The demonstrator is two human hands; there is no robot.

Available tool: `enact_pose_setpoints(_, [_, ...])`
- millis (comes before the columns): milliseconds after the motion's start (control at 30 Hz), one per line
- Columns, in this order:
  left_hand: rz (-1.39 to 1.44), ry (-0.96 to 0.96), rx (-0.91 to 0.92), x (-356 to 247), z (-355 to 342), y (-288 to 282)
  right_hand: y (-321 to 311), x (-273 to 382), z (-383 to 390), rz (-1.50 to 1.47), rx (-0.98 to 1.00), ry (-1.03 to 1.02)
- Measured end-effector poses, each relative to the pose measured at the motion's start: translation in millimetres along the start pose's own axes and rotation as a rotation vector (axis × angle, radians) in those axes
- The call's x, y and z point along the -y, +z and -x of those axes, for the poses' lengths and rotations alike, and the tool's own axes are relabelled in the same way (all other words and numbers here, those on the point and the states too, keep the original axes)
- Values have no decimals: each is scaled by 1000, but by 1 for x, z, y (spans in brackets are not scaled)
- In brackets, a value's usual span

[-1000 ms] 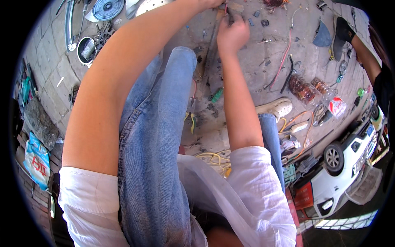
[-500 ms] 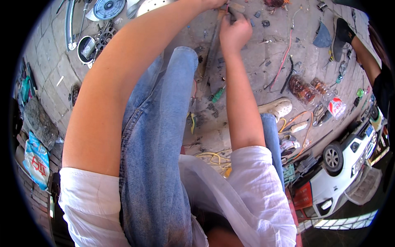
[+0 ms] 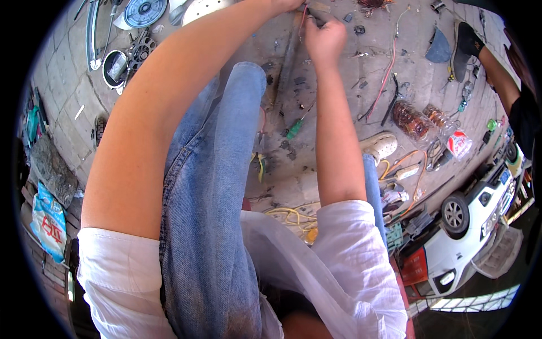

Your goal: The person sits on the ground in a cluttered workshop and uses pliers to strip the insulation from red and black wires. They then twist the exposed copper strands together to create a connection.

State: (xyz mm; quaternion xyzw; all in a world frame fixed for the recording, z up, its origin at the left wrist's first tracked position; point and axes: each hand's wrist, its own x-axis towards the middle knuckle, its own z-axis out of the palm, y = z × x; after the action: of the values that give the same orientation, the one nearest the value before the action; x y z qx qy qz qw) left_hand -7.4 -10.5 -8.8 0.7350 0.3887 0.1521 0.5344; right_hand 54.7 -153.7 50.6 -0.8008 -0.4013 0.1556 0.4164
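Note:
Both my arms stretch forward over my jeans-clad knee to the paved ground at the top of the view. My right hand [image 3: 324,38] is closed around a small dark tool [image 3: 315,16] whose tip meets a thin red wire [image 3: 303,15]. Just left of that wire, my left hand [image 3: 287,4] is almost wholly cut off by the top edge, so its grip is hidden. A dark metal bar [image 3: 287,62] lies on the ground under my hands.
On the pavement lie a green-handled screwdriver [image 3: 294,129], a red cable [image 3: 386,79], plastic bottles [image 3: 411,119], a white shoe [image 3: 381,146] and yellow wires [image 3: 289,214]. Round metal parts [image 3: 145,9] are at top left. Another person's arm [image 3: 497,69] is at right, and a white car [image 3: 471,240] at lower right.
My right hand has crept slightly farther forward, toward the top of the view. Everything else stays put.

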Motion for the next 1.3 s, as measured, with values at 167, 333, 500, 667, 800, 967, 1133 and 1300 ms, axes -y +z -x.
enact_pose_setpoints(167, [-31, -17, 20, -9, 2, -1, 1, -1, 3, 16, -31, 0])
enact_pose_setpoints(333, [-14, -15, 24, -11, 4, -6, -1, 13, 3, 105, 6, 24])
enact_pose_setpoints(500, [452, -173, 205, -10, 2, -8, -2, -3, 27, 167, -93, 31])
enact_pose_setpoints(667, [533, -299, 304, -57, 37, -34, -17, -5, 71, 213, -208, 151])
enact_pose_setpoints(800, [710, -370, 363, -78, 67, -31, -40, 22, 68, 47, -334, 277])
enact_pose_setpoints(967, [648, -399, 400, -98, 89, -34, -58, 75, 57, -543, -132, 526])
enact_pose_setpoints(1133, [671, -498, 534, -122, 97, -47, -59, 83, 55, -694, -130, 513])
enact_pose_setpoints(1300, [853, -535, 474, -130, 106, -44, -57, 86, 57, -754, -199, 514])
